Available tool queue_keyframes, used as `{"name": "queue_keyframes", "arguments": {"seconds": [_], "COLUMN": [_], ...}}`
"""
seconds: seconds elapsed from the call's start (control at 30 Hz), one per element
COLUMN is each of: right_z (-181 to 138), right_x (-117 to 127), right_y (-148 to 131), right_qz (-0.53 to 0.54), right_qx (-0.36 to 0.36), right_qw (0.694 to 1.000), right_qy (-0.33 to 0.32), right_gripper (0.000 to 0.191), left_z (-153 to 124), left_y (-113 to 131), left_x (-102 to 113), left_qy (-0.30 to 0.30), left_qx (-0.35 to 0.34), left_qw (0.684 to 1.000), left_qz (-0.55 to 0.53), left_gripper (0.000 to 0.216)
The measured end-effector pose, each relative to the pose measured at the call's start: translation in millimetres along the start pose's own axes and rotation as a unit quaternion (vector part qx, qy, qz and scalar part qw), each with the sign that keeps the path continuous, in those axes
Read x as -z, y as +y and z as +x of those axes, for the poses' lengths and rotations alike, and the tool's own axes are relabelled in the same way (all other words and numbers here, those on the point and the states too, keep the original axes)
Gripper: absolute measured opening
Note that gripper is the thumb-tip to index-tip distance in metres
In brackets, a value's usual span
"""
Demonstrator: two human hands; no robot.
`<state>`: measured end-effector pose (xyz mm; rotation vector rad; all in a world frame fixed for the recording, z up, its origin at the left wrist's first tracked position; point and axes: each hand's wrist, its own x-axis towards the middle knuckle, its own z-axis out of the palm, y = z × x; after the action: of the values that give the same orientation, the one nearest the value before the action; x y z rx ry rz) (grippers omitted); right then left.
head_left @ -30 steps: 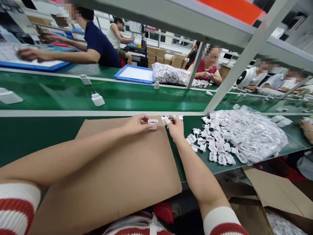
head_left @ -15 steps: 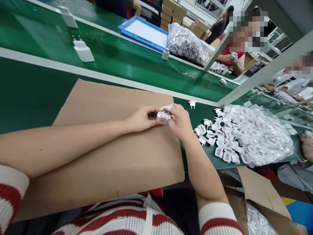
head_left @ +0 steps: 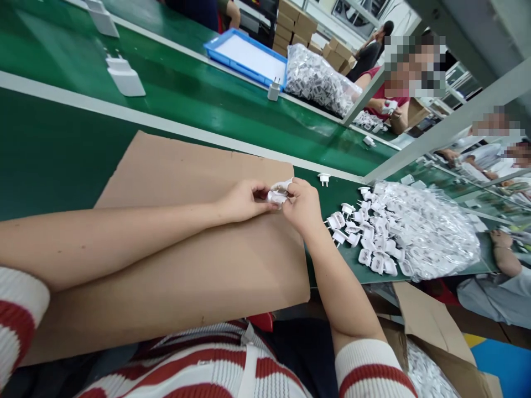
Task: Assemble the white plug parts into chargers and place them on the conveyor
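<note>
Above a brown cardboard sheet [head_left: 215, 260], my left hand [head_left: 244, 200] is closed with thumb and fingers around a small white plastic plug piece [head_left: 277, 195]. My right hand [head_left: 305, 204] pinches the same white piece from the other side, fingertips close to those of the left. Fingers cover much of it, so I cannot tell whether it is one part or two. To the right of my right hand, a single white two-pin plug part [head_left: 324, 179] stands near a heap of similar loose parts [head_left: 373, 232].
A clear plastic bag [head_left: 440, 232] of white parts lies beside the heap. Beyond a pale rail runs a green belt with white chargers [head_left: 126, 77]. Across it are a blue tray [head_left: 249, 58], another filled bag [head_left: 317, 77] and co-workers. An open carton [head_left: 431, 326] stands lower right.
The chargers on the belt have shifted left relative to the blue tray. My view has turned slightly. Both hands stay together on the white piece, with only slight finger movement.
</note>
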<state>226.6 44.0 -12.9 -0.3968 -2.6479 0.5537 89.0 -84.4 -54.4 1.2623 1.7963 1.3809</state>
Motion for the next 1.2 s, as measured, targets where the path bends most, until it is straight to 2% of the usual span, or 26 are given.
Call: {"name": "queue_keyframes", "arguments": {"seconds": [0.1,0.17,0.23,0.3,0.4,0.47,0.53,0.7,0.73,0.8,0.87,0.97,1.03,1.1,1.2], "right_z": [-1.0,-2.1,-2.9,-3.5,-4.2,-4.7,-4.9,2.2,4.6,8.8,10.8,10.6,9.6,8.2,5.1], "right_x": [-2.5,-3.8,-4.2,-3.1,0.3,1.4,-0.2,-5.9,-4.5,0.8,7.2,12.8,13.7,14.2,17.2], "right_y": [-0.4,0.7,2.1,2.7,1.6,1.2,3.1,23.8,29.9,42.6,54.1,67.1,72.4,75.2,75.1], "right_qz": [0.068,0.119,0.162,0.18,0.163,0.155,0.161,0.262,0.257,0.178,0.047,-0.088,-0.108,-0.112,-0.124], "right_qx": [-0.025,-0.05,-0.067,-0.06,-0.033,-0.02,-0.015,-0.051,-0.074,-0.137,-0.216,-0.308,-0.331,-0.328,-0.325], "right_qw": [0.997,0.991,0.984,0.981,0.986,0.988,0.987,0.964,0.963,0.97,0.968,0.946,0.937,0.937,0.938], "right_qy": [0.015,0.029,0.038,0.035,0.015,0.003,0.0,0.018,0.039,0.093,0.115,0.05,-0.014,-0.04,0.006], "right_gripper": [0.043,0.044,0.041,0.035,0.031,0.032,0.032,0.046,0.049,0.051,0.055,0.065,0.065,0.056,0.037], "left_z": [-4.5,-8.4,-11.8,-14.1,-15.6,-16.0,-16.8,-18.7,-17.5,-10.8,4.6,46.6,83.7,121.8,169.9], "left_y": [1.4,0.6,-2.0,-5.0,-7.3,-6.8,-5.5,-3.9,-3.8,-3.0,-0.8,1.9,-0.2,-7.4,-24.9], "left_x": [-3.4,-4.9,-4.8,-3.5,-1.2,-0.9,-1.8,-5.7,-5.9,-4.6,-0.4,12.0,23.9,37.9,59.5], "left_qy": [0.013,0.051,0.082,0.082,0.067,0.065,0.064,0.041,0.029,0.005,0.002,0.056,0.107,0.16,0.226], "left_qx": [-0.024,-0.082,-0.155,-0.206,-0.236,-0.24,-0.227,-0.121,-0.1,-0.068,-0.053,-0.035,-0.013,-0.004,-0.045], "left_qw": [0.999,0.991,0.966,0.933,0.897,0.891,0.902,0.966,0.976,0.988,0.993,0.989,0.977,0.96,0.947], "left_qz": [0.025,0.089,0.188,0.285,0.369,0.379,0.361,0.223,0.191,0.136,0.108,0.134,0.184,0.229,0.225], "left_gripper": [0.048,0.048,0.042,0.038,0.042,0.043,0.043,0.042,0.045,0.05,0.055,0.06,0.058,0.054,0.042]}}
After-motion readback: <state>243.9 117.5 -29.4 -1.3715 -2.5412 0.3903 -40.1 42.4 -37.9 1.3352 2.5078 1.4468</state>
